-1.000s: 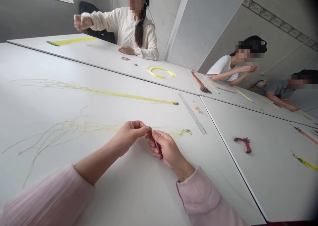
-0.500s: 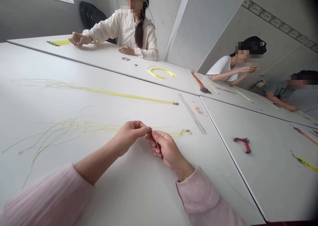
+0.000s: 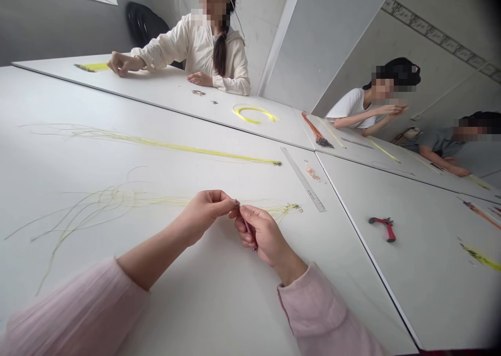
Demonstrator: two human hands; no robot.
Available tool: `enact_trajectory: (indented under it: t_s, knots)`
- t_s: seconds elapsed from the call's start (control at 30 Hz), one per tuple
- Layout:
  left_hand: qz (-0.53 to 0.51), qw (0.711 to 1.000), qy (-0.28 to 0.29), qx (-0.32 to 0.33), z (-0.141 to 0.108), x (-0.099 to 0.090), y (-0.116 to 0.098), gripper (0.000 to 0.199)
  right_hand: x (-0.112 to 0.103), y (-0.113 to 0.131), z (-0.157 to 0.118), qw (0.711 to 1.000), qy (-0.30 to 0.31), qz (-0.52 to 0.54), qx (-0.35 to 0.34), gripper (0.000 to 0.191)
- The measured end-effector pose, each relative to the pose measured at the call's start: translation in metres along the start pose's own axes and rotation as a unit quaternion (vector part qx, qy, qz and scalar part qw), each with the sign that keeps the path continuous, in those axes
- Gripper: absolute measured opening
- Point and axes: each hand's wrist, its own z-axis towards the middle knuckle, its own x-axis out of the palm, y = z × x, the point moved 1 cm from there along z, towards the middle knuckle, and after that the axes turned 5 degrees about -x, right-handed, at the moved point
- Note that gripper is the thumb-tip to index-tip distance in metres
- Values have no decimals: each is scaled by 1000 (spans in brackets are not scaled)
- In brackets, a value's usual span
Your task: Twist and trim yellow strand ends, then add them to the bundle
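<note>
Over the white table, my left hand [image 3: 209, 208] pinches something tiny and dark between thumb and forefinger; its kind does not show. My right hand [image 3: 263, 234] is closed around a slim pinkish-purple tool [image 3: 249, 229], mostly covered by the fingers, with its tip at the left fingertips. Beneath and behind both hands lies a loose bundle of thin yellow fishing line [image 3: 156, 200], its strands fanning out to the left. Fish hooks [image 3: 293, 208] sit at its right end. Farther back, a second yellow line bundle [image 3: 188, 149] stretches straight, with small dark hooks at its right tip.
A clear ruler [image 3: 303, 179] lies right of the bundles, near small orange-pink bits [image 3: 312, 174]. Red-handled pliers [image 3: 385, 227] rest beyond the table seam. A yellow coil [image 3: 250, 116] and an orange bundle [image 3: 314, 130] are farther off. Several co-workers sit across the tables.
</note>
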Motion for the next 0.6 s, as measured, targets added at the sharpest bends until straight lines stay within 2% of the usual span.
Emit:
enact_trajectory:
  t_s: [0.6]
  knots:
    - [-2,1000,17,1,1,0,2,25,0,0,0,1000,-9,-20,-8,26]
